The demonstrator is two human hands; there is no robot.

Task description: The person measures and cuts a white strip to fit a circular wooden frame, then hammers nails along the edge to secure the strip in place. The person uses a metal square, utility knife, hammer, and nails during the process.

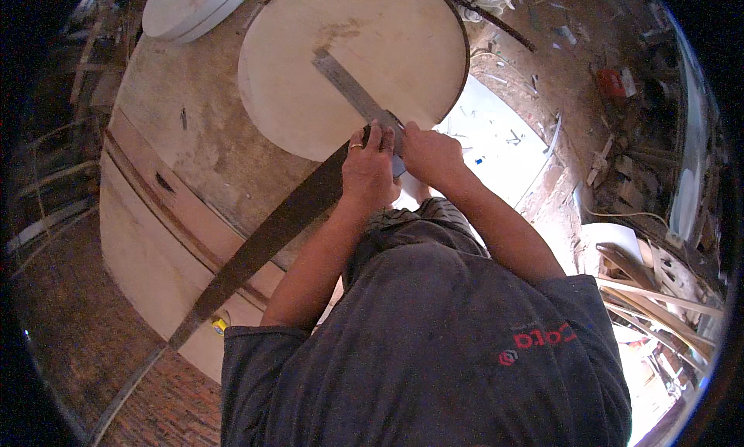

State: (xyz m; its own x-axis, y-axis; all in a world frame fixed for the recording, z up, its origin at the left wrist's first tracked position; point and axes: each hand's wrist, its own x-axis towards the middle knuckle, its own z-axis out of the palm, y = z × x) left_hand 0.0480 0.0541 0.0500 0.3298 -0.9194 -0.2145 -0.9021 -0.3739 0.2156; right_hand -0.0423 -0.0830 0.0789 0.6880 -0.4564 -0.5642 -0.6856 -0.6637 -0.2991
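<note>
A grey metal try square point(346, 81) lies with its long blade across a pale round board point(288, 81) that has a dark rim. My left hand point(370, 169), a ring on one finger, is closed over the square's near end and the upper end of a long dark brown strip point(267, 224). That strip runs down to the lower left. Close beside it, my right hand point(432, 156) is closed at the square's right side, near the board's near edge. Whatever its fingertips grip is hidden. The near part of the square is partly covered by my fingers.
Under the board is a worn brown work surface point(167, 98). A pale round piece point(198, 9) stands at the far left. A reddish wooden strip point(182, 191) and a yellow tape measure point(220, 325) lie on the left. Wood offcuts point(659, 307) are piled at the right.
</note>
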